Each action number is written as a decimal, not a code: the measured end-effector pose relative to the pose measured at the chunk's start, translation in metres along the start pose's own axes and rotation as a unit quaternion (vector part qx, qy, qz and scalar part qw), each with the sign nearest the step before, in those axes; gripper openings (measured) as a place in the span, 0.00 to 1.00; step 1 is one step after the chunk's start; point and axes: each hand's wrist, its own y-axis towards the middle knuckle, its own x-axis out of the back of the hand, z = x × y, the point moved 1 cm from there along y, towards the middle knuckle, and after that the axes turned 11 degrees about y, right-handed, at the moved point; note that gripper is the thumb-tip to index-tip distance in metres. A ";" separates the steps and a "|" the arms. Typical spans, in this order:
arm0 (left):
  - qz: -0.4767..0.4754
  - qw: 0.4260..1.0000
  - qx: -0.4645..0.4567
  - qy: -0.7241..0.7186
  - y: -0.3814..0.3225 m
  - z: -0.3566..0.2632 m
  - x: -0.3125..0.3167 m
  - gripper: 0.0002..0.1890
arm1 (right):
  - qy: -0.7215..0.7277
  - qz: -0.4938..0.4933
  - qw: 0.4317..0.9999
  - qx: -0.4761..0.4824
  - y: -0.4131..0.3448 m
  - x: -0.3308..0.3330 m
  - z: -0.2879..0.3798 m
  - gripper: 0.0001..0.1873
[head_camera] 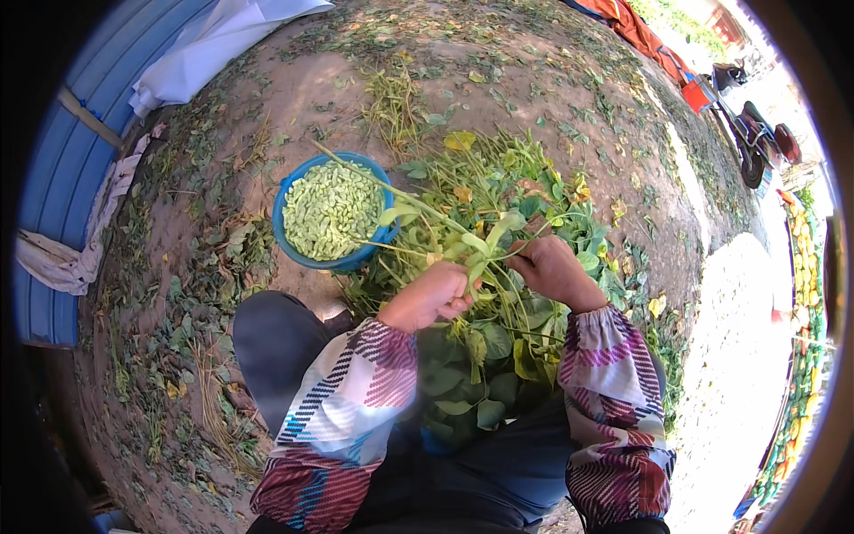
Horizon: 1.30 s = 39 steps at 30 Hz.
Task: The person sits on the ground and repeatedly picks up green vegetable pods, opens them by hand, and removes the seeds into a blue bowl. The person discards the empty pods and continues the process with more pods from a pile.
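My left hand (432, 295) is closed around a green bean plant (444, 219), whose thick stem points up and left over the bucket's rim. Green pods hang from the plant between my hands. Just right of it, my right hand (548, 268) has its fingers closed on a thin stalk or leaf stem of the plant; the fingertips are partly hidden. A blue plastic bucket (277, 230) full of picked green pods (331, 210) stands at the upper left of my hands. Below and beyond my hands lies a heap of leafy bean plants (567, 200), some leaves yellow.
Fallen leaves and stalks (213, 400) litter the dirt ground around me. Blue corrugated metal (60, 173) with white sheeting (207, 53) borders the left. A wheeled vehicle (754, 143) and an orange tarp (640, 33) are at the upper right. My bent knee (273, 347) is beside my left forearm.
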 end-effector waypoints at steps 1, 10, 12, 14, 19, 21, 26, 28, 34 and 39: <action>-0.012 1.000 0.007 -0.004 -0.001 -0.003 0.000 0.09 | 0.016 0.007 1.000 0.006 0.000 0.001 0.000 0.10; -0.089 0.993 -0.066 0.030 -0.019 -0.029 0.002 0.15 | 0.351 0.105 0.916 -0.164 0.000 0.013 -0.024 0.13; -0.150 0.978 -0.124 0.069 -0.016 -0.028 0.005 0.13 | 0.373 0.108 0.905 -0.172 0.000 0.010 -0.025 0.12; -0.250 0.934 -0.197 0.165 -0.009 -0.026 0.000 0.13 | 0.377 0.111 0.902 -0.179 -0.002 0.008 -0.024 0.13; -0.365 0.837 -0.268 0.305 0.001 -0.017 -0.005 0.12 | 0.309 0.095 0.935 -0.149 -0.001 -0.005 -0.018 0.13; -0.376 0.836 -0.256 0.306 0.000 -0.019 -0.008 0.12 | 0.280 0.066 0.949 -0.128 0.000 -0.008 -0.018 0.14; -0.286 0.888 -0.227 0.278 0.015 -0.002 -0.008 0.13 | 0.209 -0.016 0.969 -0.129 0.002 -0.011 -0.015 0.15; -0.223 0.926 -0.179 0.245 0.010 -0.004 -0.010 0.15 | 0.252 0.008 0.956 -0.150 0.003 -0.006 -0.004 0.17; -0.182 0.930 -0.213 0.238 0.010 -0.006 -0.016 0.16 | 0.328 -0.022 0.938 -0.115 0.003 -0.008 0.002 0.20; -0.173 0.950 -0.197 0.172 0.007 -0.009 -0.014 0.17 | 0.225 -0.027 0.962 -0.151 0.004 -0.001 0.001 0.16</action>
